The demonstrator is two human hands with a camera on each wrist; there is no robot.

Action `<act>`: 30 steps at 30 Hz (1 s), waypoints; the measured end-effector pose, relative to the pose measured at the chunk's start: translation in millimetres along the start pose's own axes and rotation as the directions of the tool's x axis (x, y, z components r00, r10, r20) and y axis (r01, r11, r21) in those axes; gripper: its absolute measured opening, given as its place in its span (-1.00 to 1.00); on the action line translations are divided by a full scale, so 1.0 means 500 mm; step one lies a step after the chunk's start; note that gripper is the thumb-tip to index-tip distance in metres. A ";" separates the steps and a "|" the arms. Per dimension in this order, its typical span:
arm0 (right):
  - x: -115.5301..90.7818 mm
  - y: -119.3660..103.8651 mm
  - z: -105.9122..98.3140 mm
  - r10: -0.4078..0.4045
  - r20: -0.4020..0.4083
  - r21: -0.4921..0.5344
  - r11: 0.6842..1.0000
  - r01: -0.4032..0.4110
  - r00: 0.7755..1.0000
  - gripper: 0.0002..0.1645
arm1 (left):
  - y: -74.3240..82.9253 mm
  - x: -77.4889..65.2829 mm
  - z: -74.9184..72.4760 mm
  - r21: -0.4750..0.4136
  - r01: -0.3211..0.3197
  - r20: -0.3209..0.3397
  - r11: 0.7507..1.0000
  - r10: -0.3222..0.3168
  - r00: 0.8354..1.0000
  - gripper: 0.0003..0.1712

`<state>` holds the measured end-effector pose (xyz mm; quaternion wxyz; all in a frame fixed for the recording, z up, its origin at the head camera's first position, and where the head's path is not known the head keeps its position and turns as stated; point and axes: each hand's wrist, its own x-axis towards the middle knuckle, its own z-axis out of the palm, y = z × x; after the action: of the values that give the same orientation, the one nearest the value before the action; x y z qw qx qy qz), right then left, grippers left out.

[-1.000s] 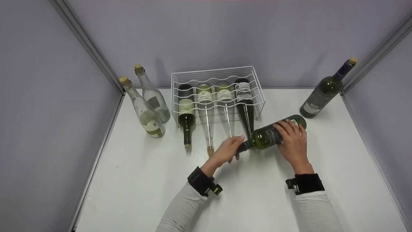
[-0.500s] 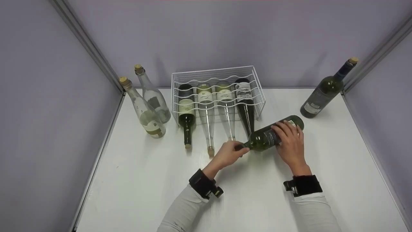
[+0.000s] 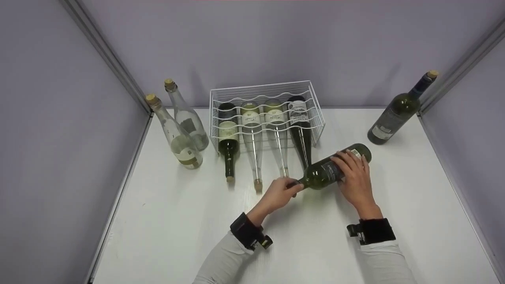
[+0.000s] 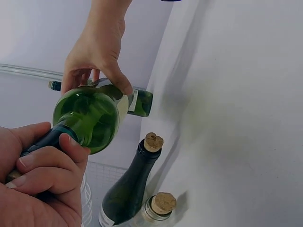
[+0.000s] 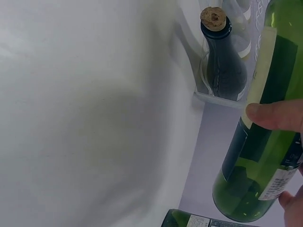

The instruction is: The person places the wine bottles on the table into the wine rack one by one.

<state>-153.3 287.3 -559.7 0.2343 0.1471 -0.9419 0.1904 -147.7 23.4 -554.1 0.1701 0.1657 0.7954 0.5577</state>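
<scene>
Both hands hold a green wine bottle (image 3: 318, 176) sideways above the white table, its base toward the back right. My left hand (image 3: 279, 193) curls its fingers and thumb round the dark neck, as the left wrist view shows. Around the labelled body near the base, my right hand (image 3: 356, 179) has its fingers on top and its thumb (image 5: 270, 115) on the pale label. Behind the held bottle, a white wire rack (image 3: 265, 86) bears several bottles lying with necks toward the front. The rack's rightmost dark bottle (image 3: 300, 138) has its neck partly hidden by the held one.
Two clear corked bottles (image 3: 183, 148) stand left of the rack. Another corked dark green bottle (image 3: 394, 114) stands at the back right. Corked necks of the racked bottles, such as the clear one (image 3: 255, 157), jut over the table (image 3: 165, 228). Grey walls (image 3: 252, 43) enclose the back and sides.
The left hand has changed its hold along the bottle's neck, its thumb now nearer the shoulder. The bottle and right hand have shifted slightly toward the front and left.
</scene>
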 end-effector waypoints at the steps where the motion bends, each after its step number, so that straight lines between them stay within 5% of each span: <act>1: 0.000 -0.001 -0.002 -0.004 -0.003 0.003 1.000 0.004 1.000 0.05 | -0.001 -0.002 0.000 0.000 -0.007 -0.002 1.000 0.007 1.000 -0.68; 10: 0.010 -0.019 -0.024 -0.006 -0.045 0.005 1.000 0.007 0.999 0.11 | 0.005 -0.020 -0.005 -0.069 -0.050 -0.028 0.996 0.048 0.998 -0.68; 19: 0.017 -0.037 -0.026 0.010 -0.034 0.057 0.998 -0.008 0.999 0.18 | 0.008 -0.034 -0.018 -0.070 -0.081 -0.125 0.994 0.072 0.990 -0.72; 30: 0.024 -0.076 -0.020 -0.002 -0.017 0.190 0.982 0.005 1.000 0.09 | 0.015 -0.052 -0.068 -0.148 -0.070 -0.203 0.987 0.039 0.978 -0.70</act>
<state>-145.7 255.8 -534.4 0.2274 0.1688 -0.9173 0.2800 -139.4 -14.2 -533.9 0.0864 0.1170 0.7581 0.6357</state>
